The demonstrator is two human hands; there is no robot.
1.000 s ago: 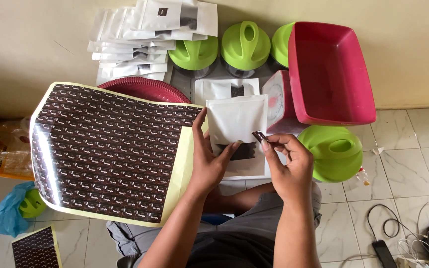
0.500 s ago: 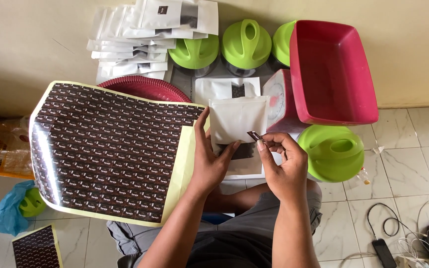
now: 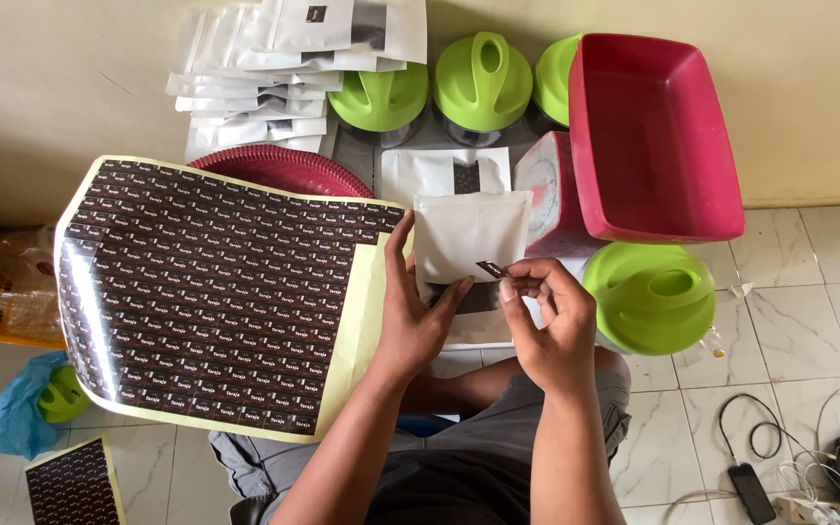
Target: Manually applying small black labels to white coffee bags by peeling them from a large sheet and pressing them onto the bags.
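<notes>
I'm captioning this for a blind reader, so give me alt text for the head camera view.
A seated person's left hand steadies a white pouch while the right hand pinches a small dark sticker at it. A large sticker sheet lies beside them, near green lids and a red tub.

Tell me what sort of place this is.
Probably a home floor used as a small packing spot, not a workshop. The person sits on pale floor tiles against a wall, with a sheet of dark stickers, a stack of white pouches and green-lidded jars around them.
</notes>
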